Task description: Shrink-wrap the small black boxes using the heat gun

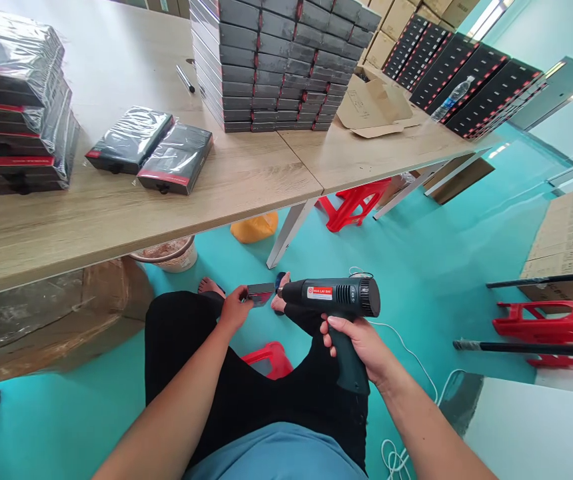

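Observation:
Wrapped round the handle of a dark green heat gun (336, 298) is my right hand (359, 340). Its nozzle points left, toward a small dark box with a red part (260, 293). My left hand (235, 308) grips that box by its left end, above the floor between my knees. The nozzle tip is close to the box's right end; I cannot tell whether they touch. Two film-wrapped black and red boxes lie on the table near its edge, one box (176, 157) beside the other box (130, 139).
Film-wrapped boxes (14, 100) are piled at the left of the wooden table (246, 177). A tall stack of dark boxes (286, 67), a pen (185, 79) and flattened cardboard (374, 107) also rest there. A bin (169, 255) stands underneath. A white cord (411, 350) trails across the floor.

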Demonstrator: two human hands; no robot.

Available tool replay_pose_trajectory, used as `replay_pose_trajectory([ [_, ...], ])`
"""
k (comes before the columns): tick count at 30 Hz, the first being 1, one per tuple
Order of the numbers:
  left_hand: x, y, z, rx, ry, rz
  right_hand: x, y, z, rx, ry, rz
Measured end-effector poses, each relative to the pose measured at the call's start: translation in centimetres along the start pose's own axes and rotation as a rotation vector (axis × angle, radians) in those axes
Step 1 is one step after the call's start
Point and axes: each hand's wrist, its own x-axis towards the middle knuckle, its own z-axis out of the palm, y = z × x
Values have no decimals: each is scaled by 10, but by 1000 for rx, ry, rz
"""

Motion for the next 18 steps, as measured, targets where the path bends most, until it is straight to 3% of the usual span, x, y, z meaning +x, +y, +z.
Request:
replay_pose_trajectory([
  [10,1,1,2,-162,14,-105,-1,-11,4,52,-33,-52],
  [18,6,2,-3,-669,39,-427,-3,-17,10,5,-162,-9],
])
